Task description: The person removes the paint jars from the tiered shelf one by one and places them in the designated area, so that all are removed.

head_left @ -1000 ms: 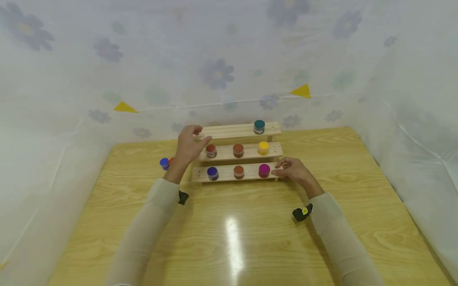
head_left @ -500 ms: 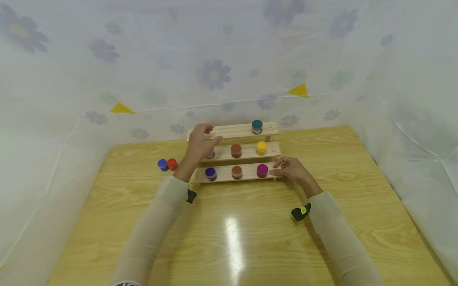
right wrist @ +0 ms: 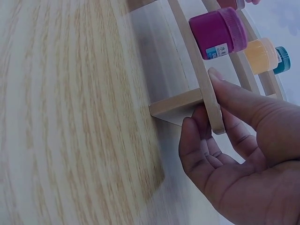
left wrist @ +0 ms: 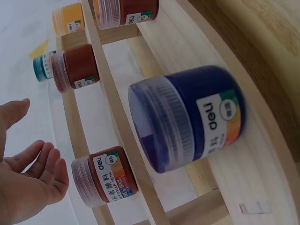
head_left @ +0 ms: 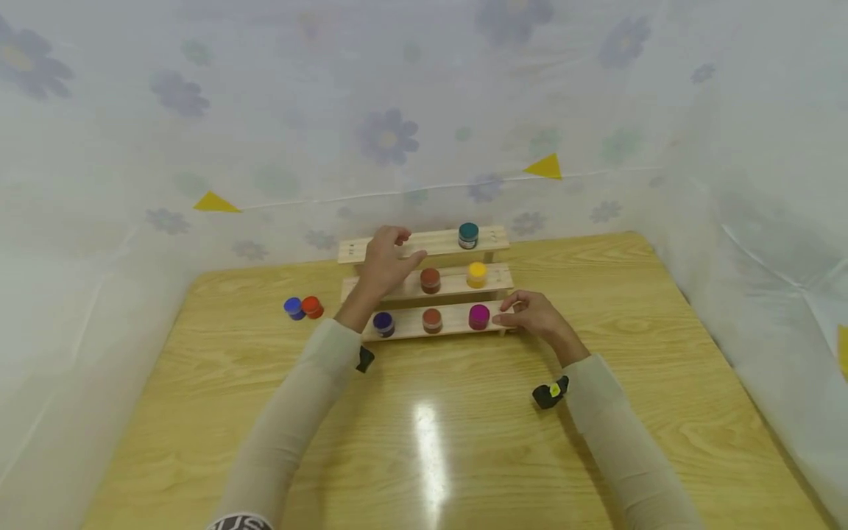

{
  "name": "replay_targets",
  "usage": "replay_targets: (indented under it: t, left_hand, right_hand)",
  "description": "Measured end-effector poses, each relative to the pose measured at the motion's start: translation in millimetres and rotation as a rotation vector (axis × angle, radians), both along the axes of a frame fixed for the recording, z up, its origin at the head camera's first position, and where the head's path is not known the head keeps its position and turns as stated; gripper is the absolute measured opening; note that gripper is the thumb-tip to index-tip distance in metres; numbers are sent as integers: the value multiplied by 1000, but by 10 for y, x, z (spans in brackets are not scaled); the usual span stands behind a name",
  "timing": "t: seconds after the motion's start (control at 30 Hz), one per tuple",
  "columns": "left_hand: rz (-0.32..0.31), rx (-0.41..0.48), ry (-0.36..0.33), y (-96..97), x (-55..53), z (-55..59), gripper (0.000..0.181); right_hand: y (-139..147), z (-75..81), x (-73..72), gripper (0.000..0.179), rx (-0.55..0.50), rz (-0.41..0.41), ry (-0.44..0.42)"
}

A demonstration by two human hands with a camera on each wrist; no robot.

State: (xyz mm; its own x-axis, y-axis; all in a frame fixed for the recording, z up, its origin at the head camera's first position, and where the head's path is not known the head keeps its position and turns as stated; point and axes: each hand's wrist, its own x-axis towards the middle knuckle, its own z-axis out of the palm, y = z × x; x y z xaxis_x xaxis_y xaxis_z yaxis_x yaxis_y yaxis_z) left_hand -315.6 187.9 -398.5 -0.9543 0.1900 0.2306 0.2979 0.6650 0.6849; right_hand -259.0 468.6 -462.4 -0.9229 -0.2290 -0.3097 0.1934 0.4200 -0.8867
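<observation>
Pale wood forms a three-tier rack (head_left: 407,322) across the middle of the head view, reaching between two bare hands. At its left, the left hand (head_left: 387,263) hangs over the upper tiers with its thumb spread from its bent fingers, holding nothing; at its lower right, the right hand (head_left: 535,316) pinches the end of the bottom shelf. That shelf bears a dark blue jar (head_left: 383,324), an orange-brown jar (head_left: 432,320) and a magenta jar (head_left: 479,316), the last just beside the right fingertips. On the middle tier are a brown jar (head_left: 430,280) and a yellow jar (head_left: 477,274); a teal jar (head_left: 468,235) is on top. Left of the rack, a blue jar (head_left: 294,308) and a red jar (head_left: 313,307) sit side by side on the worktop (head_left: 490,442), before a flowered sheet (head_left: 278,110). The left wrist view shows a reddish-brown jar (left wrist: 112,176) at lower centre, near the left fingers but apart from them; in the head view that hand blocks it. Large at centre right, the dark blue jar covers part of the rack. In the right wrist view, the right thumb lies against the shelf's upper face, fingers curled beneath, with the magenta jar above in the frame, clear of the thumb.
</observation>
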Motion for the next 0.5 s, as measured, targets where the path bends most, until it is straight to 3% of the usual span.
replay_targets:
  t: [0.27,0.5]
  left_hand:
    - [-36,0,33,50,-1,-9,48]
    - [-66,-8,46,165,-40,-8,47]
  right_hand:
    - [-48,108,78,29,-8,-2,-9]
    - [-18,2,13,28,5,2,-3]
